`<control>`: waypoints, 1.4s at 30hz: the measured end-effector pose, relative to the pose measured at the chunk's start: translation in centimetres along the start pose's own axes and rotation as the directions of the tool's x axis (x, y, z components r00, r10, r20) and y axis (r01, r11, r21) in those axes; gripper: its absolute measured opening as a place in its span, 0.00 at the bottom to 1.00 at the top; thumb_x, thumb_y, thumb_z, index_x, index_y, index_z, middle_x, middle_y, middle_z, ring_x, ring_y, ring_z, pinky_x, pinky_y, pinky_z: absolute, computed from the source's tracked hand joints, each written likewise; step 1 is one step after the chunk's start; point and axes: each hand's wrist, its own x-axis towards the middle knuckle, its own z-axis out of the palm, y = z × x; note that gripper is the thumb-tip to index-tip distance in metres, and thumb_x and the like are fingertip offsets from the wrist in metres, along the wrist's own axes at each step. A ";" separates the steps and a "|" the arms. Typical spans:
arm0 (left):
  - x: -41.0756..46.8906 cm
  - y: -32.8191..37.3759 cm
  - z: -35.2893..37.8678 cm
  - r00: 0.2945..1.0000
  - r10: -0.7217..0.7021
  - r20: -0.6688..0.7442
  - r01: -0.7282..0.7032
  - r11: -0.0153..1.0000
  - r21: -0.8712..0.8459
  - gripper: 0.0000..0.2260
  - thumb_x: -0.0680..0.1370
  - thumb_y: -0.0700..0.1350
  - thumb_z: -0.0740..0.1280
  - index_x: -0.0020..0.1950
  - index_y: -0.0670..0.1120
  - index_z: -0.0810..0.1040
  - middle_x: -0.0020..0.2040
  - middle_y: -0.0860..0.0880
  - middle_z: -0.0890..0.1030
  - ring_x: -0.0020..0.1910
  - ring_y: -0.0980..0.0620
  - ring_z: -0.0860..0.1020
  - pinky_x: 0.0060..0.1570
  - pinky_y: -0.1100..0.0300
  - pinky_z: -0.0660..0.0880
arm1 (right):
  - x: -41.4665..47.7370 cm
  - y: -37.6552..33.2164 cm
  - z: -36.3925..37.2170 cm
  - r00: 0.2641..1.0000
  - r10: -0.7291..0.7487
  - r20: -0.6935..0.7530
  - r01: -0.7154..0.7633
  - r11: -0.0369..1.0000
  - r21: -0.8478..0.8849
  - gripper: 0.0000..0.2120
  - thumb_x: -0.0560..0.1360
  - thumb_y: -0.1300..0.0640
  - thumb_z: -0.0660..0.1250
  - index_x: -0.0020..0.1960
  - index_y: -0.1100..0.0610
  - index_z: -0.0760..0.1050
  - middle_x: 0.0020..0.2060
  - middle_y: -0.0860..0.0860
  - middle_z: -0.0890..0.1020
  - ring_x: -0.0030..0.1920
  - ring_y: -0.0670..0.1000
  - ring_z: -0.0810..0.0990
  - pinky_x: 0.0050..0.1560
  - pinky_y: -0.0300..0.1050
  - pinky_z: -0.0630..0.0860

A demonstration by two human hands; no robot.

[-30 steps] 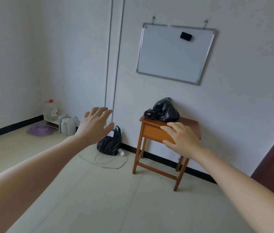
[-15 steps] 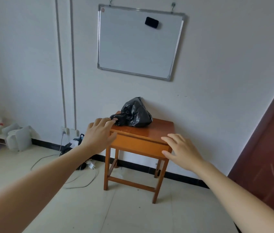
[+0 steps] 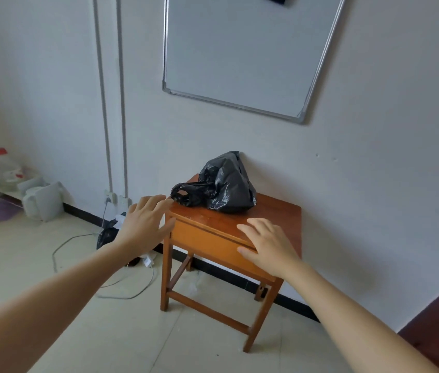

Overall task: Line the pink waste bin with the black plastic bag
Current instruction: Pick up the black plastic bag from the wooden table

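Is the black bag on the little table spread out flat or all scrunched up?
Scrunched up. The black bag sits in a crumpled heap on the wooden table, its handles trailing left.

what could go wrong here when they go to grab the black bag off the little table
1. The black bag sits crumpled near the wooden table's back edge by the wall; a quick grab by the left hand could push it off.
2. Cables trail across the floor left of the table, a possible trip hazard.
3. No pink bin is in view, so it must still be found. Both hands, including the right hand, are open and empty.
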 end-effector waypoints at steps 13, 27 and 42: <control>17.8 -3.7 7.4 0.994 -0.105 -0.008 0.103 0.987 -0.124 0.28 0.73 0.58 0.50 0.69 0.46 0.65 0.71 0.46 0.67 0.70 0.45 0.61 0.67 0.46 0.59 | 17.2 8.3 3.7 0.998 -0.016 -0.068 0.017 1.000 0.013 0.26 0.76 0.44 0.50 0.69 0.56 0.62 0.70 0.58 0.66 0.72 0.58 0.60 0.68 0.56 0.61; 31.2 -7.2 16.0 0.981 -0.195 0.019 0.196 0.980 -0.034 0.21 0.79 0.53 0.56 0.70 0.46 0.64 0.71 0.47 0.66 0.71 0.46 0.59 0.68 0.47 0.58 | 33.2 18.1 11.4 0.994 -0.093 -0.064 0.093 0.996 -0.011 0.20 0.72 0.48 0.61 0.60 0.56 0.73 0.59 0.61 0.78 0.62 0.62 0.74 0.56 0.60 0.76; 42.6 -5.2 24.4 0.933 -0.279 0.229 0.285 0.959 0.006 0.43 0.62 0.69 0.39 0.73 0.50 0.55 0.74 0.49 0.59 0.72 0.46 0.56 0.69 0.48 0.57 | 44.8 25.6 18.5 0.976 -0.202 0.077 0.210 0.971 -0.115 0.25 0.64 0.40 0.72 0.56 0.50 0.76 0.55 0.54 0.82 0.58 0.56 0.79 0.53 0.58 0.77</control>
